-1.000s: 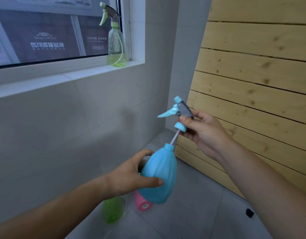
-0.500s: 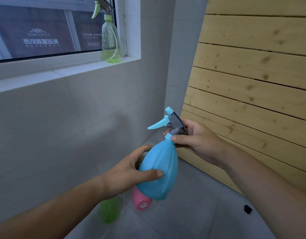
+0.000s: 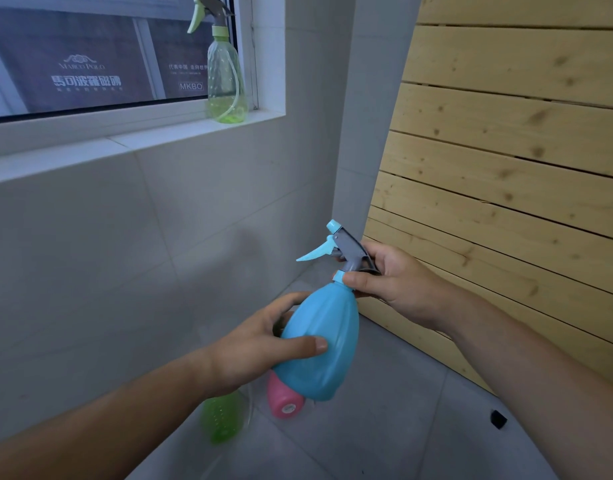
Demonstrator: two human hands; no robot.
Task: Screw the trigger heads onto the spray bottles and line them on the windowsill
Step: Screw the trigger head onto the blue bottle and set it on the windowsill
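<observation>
Blue bottle (image 3: 319,344) tilted, trigger head (image 3: 339,249) seated atop.

Both bare forearms reach forward and converge on the blue bottle (image 3: 319,344), which is held tilted in the air. The left hand (image 3: 260,344) comes in from the lower left of the bottle and cups its round belly: the thumb lies flat across the near face, pointing right, while the fingers curl round the far side, only the index showing along the upper left edge. The right hand (image 3: 391,282) sits at the upper right of the bottle, at its neck; the thumb presses across the collar just above the shoulder, and the fingers wrap behind the trigger head (image 3: 343,247), knuckles bent
</observation>
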